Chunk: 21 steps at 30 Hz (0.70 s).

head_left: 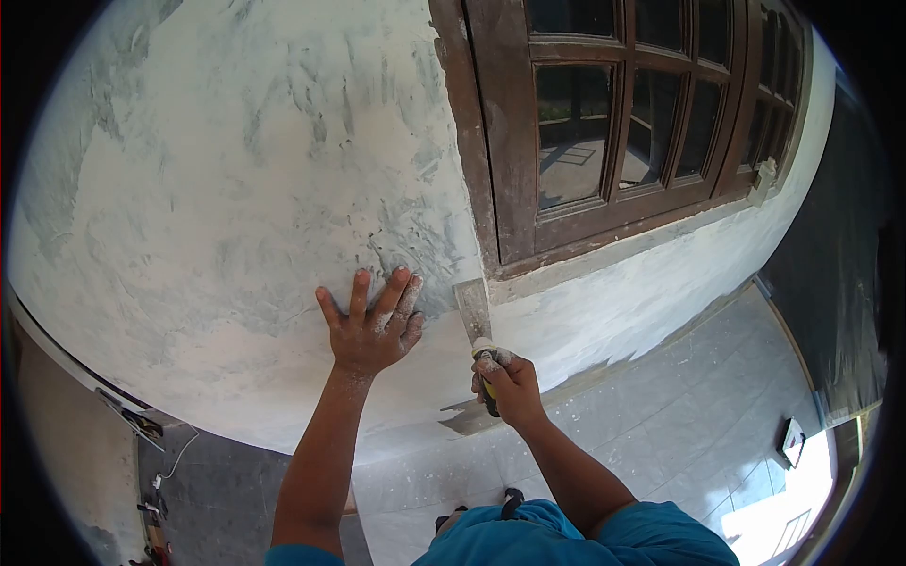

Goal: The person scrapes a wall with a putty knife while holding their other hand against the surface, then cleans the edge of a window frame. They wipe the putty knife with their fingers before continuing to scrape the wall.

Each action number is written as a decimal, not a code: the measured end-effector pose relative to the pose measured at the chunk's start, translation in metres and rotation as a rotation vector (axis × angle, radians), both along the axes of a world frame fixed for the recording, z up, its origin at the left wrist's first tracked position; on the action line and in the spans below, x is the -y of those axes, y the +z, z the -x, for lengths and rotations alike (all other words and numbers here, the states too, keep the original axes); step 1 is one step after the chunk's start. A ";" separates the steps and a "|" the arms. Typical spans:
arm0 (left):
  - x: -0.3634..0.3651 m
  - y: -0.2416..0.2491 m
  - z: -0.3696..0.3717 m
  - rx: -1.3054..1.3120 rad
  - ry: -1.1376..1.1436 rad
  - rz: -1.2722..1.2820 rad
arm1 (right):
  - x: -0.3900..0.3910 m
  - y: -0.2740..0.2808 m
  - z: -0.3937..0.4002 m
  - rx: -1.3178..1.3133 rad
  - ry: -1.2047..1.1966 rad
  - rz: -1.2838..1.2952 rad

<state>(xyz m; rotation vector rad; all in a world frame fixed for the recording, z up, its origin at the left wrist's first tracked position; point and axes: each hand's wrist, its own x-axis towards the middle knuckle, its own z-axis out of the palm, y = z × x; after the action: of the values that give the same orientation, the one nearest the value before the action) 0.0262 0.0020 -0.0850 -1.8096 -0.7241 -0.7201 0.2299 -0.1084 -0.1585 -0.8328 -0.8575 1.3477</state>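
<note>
My left hand (pixel 375 323) lies flat on the plastered wall (pixel 226 189), its fingers spread and dusted with white powder. Wrapped round the black and yellow handle of a putty knife (pixel 474 311) is my right hand (pixel 511 385). The knife's wide metal blade points up and rests against the wall, just below and left of the lower corner of the wooden window frame (pixel 517 222). White filler coats the blade and the top of the handle. Grey scrape marks and uneven white patches cover the wall around both hands.
Another putty knife (pixel 763 181) with white filler sits on the window's lower ledge at the right. Below the wall is a grey tiled floor (pixel 642 424) with white specks. A dark sheet (pixel 835 255) hangs at the far right. At lower left, a white cable (pixel 179 459) trails down.
</note>
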 end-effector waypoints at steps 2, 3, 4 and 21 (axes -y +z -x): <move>-0.002 0.001 0.000 0.006 -0.004 -0.006 | 0.003 0.005 -0.002 -0.025 0.027 0.073; -0.001 -0.001 0.000 0.010 -0.007 0.002 | 0.002 0.009 -0.002 -0.025 0.027 0.077; 0.001 -0.002 0.000 0.010 -0.007 0.012 | -0.001 0.015 -0.002 -0.013 0.031 0.062; -0.001 -0.002 -0.001 0.011 -0.013 0.001 | -0.003 0.006 -0.007 0.023 0.025 0.052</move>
<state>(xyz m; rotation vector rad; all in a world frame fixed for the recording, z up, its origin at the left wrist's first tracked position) 0.0268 0.0032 -0.0869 -1.8138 -0.7211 -0.7389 0.2372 -0.1053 -0.1527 -0.8818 -0.8561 1.3899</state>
